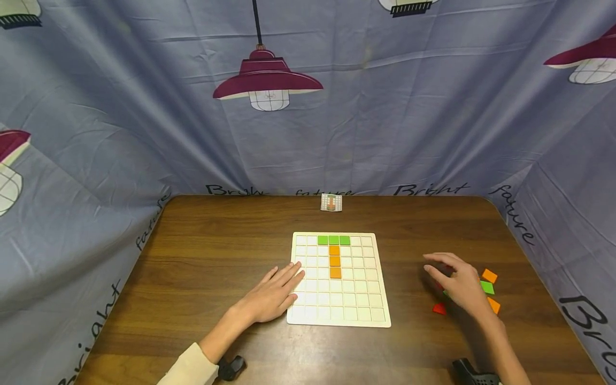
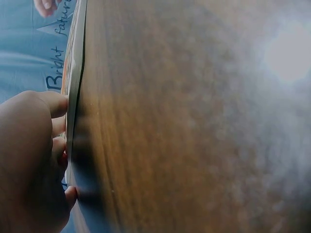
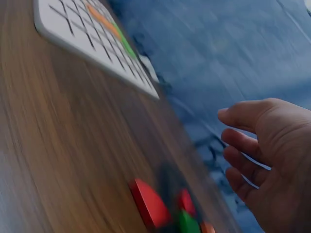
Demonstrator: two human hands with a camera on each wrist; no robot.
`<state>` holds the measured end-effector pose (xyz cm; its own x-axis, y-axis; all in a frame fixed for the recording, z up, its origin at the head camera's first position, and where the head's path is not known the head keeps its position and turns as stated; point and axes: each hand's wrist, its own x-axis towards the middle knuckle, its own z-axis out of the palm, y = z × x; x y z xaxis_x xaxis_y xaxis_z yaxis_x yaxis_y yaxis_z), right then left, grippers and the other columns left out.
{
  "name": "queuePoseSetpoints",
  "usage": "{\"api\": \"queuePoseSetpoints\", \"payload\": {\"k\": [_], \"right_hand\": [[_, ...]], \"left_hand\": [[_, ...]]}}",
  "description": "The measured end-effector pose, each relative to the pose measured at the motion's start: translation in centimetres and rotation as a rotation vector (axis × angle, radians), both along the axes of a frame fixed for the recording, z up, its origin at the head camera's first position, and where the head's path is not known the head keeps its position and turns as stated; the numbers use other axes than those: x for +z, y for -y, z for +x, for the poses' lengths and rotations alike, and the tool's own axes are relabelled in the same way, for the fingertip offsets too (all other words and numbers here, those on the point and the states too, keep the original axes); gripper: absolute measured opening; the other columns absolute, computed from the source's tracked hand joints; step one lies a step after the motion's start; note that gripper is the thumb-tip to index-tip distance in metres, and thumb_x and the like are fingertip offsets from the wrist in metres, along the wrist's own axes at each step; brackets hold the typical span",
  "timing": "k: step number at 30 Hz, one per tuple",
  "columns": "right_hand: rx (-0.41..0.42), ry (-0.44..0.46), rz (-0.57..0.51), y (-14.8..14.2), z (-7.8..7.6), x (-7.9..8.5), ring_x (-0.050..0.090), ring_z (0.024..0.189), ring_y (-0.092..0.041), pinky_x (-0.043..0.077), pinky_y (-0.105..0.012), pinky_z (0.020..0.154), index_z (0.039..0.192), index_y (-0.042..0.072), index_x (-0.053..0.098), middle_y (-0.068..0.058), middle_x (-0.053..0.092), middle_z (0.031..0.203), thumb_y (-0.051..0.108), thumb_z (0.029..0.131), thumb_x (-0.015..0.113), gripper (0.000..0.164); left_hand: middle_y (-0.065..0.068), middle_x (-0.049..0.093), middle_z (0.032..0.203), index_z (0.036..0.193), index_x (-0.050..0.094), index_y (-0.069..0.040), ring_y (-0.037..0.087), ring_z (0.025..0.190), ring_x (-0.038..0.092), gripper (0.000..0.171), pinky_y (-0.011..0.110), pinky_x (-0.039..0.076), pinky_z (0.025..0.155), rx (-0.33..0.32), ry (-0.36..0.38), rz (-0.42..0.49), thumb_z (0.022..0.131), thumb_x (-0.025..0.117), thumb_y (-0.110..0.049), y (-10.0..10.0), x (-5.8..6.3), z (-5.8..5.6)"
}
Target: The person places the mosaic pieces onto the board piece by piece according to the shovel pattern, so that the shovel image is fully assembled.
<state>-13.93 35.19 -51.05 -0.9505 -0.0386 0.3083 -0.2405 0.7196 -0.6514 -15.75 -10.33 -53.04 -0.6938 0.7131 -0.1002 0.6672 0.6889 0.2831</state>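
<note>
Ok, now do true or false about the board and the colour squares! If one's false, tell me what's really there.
1. Three green squares sit side by side on the board. True.
2. Three orange squares make a line down from the middle green one in the head view. True.
3. The left hand is over by the loose pieces. False: it rests on the board's left side; the right hand is by them.
4. A red piece is on the board. False: only green and orange squares are there; red shows off to the right.
5. A small card lies on the table beyond the board. True.
</note>
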Motion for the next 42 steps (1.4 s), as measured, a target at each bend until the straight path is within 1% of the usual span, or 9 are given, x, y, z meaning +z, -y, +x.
{"api": "queuePoseSetpoints", "payload": {"k": [3, 12, 22, 28, 30, 34, 36, 39, 42], "right_hand": [[-0.047, -0.017, -0.013, -2.5, 0.6, 0.0, 0.057, 0.092, 0.005, 0.045, -0.009, 0.076, 0.117, 0.004, 0.073, -0.005, 0.067, 0.112, 0.009, 0.090, 0.075, 0.027], [-0.249, 0.122, -0.041, -10.3, 2.3, -0.8, 0.049, 0.087, 0.019, 0.043, -0.007, 0.065, 0.126, -0.002, 0.066, 0.036, 0.045, 0.108, 0.024, 0.093, 0.074, 0.043], [-0.280, 0.190, 0.001, -14.1, 2.9, -3.8, 0.046, 0.081, 0.019, 0.043, -0.010, 0.062, 0.125, -0.007, 0.064, 0.033, 0.052, 0.095, 0.021, 0.092, 0.075, 0.045], [-0.268, 0.217, 0.067, -14.0, 2.4, -3.6, 0.041, 0.082, 0.019, 0.041, -0.021, 0.064, 0.126, -0.004, 0.065, 0.002, 0.064, 0.101, 0.025, 0.093, 0.074, 0.044], [-0.273, 0.228, 0.071, -13.9, 2.4, -3.6, 0.039, 0.083, 0.020, 0.042, -0.026, 0.067, 0.125, -0.002, 0.066, 0.008, 0.063, 0.102, 0.027, 0.093, 0.074, 0.044], [-0.284, 0.230, 0.065, -13.8, 2.3, -3.7, 0.036, 0.088, 0.022, 0.044, -0.038, 0.074, 0.124, 0.000, 0.068, 0.035, 0.046, 0.101, 0.032, 0.095, 0.071, 0.043], [-0.289, 0.223, 0.066, -13.8, 2.3, -3.8, 0.037, 0.090, 0.020, 0.043, -0.041, 0.076, 0.124, 0.000, 0.068, 0.035, 0.046, 0.102, 0.032, 0.096, 0.069, 0.042], [-0.297, 0.210, 0.067, -13.8, 2.3, -3.9, 0.049, 0.095, 0.004, 0.043, -0.047, 0.082, 0.124, -0.001, 0.068, 0.019, 0.057, 0.108, 0.031, 0.098, 0.067, 0.041], [-0.303, 0.207, 0.055, -14.0, 2.3, -4.0, 0.054, 0.100, -0.014, 0.042, -0.056, 0.088, 0.124, -0.002, 0.067, 0.019, 0.056, 0.109, 0.030, 0.098, 0.066, 0.041]], "left_hand": [[0.010, 0.013, 0.166, 0.160, 0.024, -0.009, 0.025, 0.151, 0.012, 0.057, 0.052, 0.014, 0.119, -0.003, -0.001, 0.000, 0.109, 0.040, -0.032, 0.0, -0.1, 0.0], [0.010, 0.013, 0.166, 0.160, 0.024, -0.010, 0.025, 0.151, 0.012, 0.057, 0.052, 0.015, 0.119, -0.007, -0.007, -0.006, 0.109, 0.039, -0.032, -0.1, 0.0, -0.1], [0.010, 0.013, 0.166, 0.159, 0.025, -0.008, 0.025, 0.151, 0.013, 0.057, 0.052, 0.015, 0.119, -0.005, -0.004, 0.005, 0.109, 0.040, -0.031, -0.1, 0.1, 0.0], [0.011, 0.015, 0.166, 0.159, 0.024, -0.008, 0.026, 0.151, 0.014, 0.058, 0.053, 0.015, 0.119, -0.003, -0.008, 0.012, 0.109, 0.040, -0.032, -0.1, 0.1, 0.1], [0.011, 0.014, 0.166, 0.159, 0.024, -0.008, 0.026, 0.151, 0.013, 0.058, 0.053, 0.015, 0.119, -0.001, -0.006, 0.007, 0.109, 0.040, -0.032, -0.1, 0.1, 0.0], [0.010, 0.014, 0.166, 0.159, 0.024, -0.008, 0.025, 0.151, 0.013, 0.058, 0.053, 0.015, 0.119, 0.000, -0.004, 0.004, 0.109, 0.040, -0.032, -0.2, 0.0, 0.0], [0.011, 0.014, 0.166, 0.159, 0.024, -0.008, 0.025, 0.151, 0.014, 0.058, 0.053, 0.015, 0.119, 0.000, -0.005, 0.007, 0.109, 0.040, -0.032, -0.2, 0.1, 0.0], [0.011, 0.015, 0.166, 0.159, 0.025, -0.008, 0.026, 0.151, 0.014, 0.057, 0.053, 0.015, 0.119, 0.001, -0.006, 0.009, 0.109, 0.041, -0.031, -0.2, 0.1, 0.1], [0.011, 0.015, 0.165, 0.159, 0.025, -0.007, 0.027, 0.151, 0.014, 0.057, 0.053, 0.015, 0.119, 0.002, -0.006, 0.013, 0.109, 0.041, -0.030, -0.2, 0.2, 0.1]]}}
